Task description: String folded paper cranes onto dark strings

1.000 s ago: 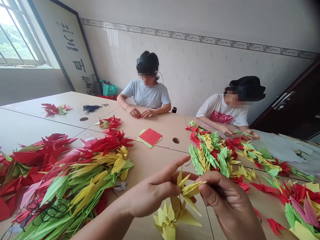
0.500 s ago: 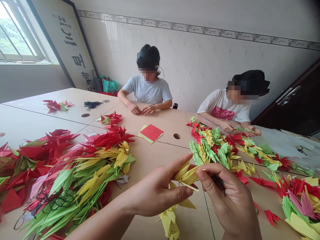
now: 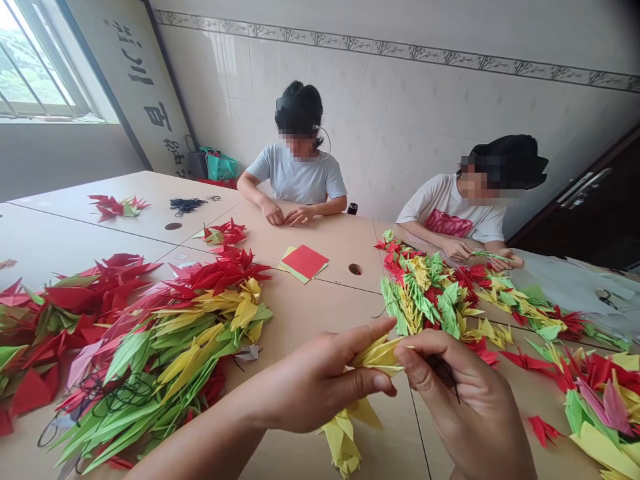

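Observation:
Yellow folded paper cranes [image 3: 376, 358] sit bunched between the thumb and fingers of my left hand [image 3: 320, 380], which is closed around them. The thumb and index finger of my right hand [image 3: 457, 387] pinch the right tip of this bunch. Black thread [image 3: 444, 370] shows inside my right palm, and one end hangs down. Below my left hand, more yellow paper cranes [image 3: 342, 441] hang or lie; whether they are strung to the held ones I cannot tell. The inner fingers of both hands are partly hidden.
Strung red, yellow, green and pink cranes [image 3: 200, 333] heap at the left. More strings [image 3: 420, 287] lie at the right. Square paper sheets [image 3: 306, 261] and black thread [image 3: 185, 205] are farther back. Two co-workers [image 3: 300, 177] sit across the table [image 3: 295, 320].
My left fingers have moved slightly right and pressed the yellow cranes flatter together. My right hand keeps its pinch. The whole view has shifted a little.

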`<state>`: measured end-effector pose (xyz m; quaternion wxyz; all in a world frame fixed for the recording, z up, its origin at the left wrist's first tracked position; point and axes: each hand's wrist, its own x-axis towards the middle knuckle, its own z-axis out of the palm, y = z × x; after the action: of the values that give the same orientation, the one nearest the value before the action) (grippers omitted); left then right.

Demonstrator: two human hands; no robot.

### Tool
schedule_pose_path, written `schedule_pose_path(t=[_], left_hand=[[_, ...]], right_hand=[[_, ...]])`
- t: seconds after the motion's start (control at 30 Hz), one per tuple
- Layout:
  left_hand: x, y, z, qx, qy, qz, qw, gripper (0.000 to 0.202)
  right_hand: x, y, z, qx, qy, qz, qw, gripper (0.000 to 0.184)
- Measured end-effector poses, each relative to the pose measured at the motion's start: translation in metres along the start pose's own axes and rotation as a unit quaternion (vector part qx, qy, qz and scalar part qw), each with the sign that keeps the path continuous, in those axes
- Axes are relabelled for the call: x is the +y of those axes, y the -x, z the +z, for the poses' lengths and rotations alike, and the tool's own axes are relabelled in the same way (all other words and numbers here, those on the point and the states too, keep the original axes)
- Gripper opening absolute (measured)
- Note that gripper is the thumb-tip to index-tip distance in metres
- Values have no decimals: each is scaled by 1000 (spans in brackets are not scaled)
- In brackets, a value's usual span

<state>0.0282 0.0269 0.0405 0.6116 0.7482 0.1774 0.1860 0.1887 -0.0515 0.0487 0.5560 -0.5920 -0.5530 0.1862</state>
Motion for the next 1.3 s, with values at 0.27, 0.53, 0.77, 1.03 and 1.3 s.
schedule_pose_path(t=[0.27, 0.53, 0.77, 1.03, 1.3], left_hand=[[3, -2, 2, 73, 8, 14, 997, 47], [2, -4, 3, 74, 94, 27, 992, 37], [-5, -6, 5, 87, 196, 20, 977, 37], [-3, -4, 7, 117, 214, -1, 970, 29], [-3, -1, 2, 101, 184, -29, 977, 30]], right_hand=[[7, -1, -9, -39, 68, -9, 997, 14], [15, -1, -11, -40, 147, -90, 984, 12], [14, -2, -14, -71, 183, -108, 975, 16], [13, 0, -14, -37, 199, -135, 970, 16], [25, -8, -26, 114, 216, -170, 955, 9]])
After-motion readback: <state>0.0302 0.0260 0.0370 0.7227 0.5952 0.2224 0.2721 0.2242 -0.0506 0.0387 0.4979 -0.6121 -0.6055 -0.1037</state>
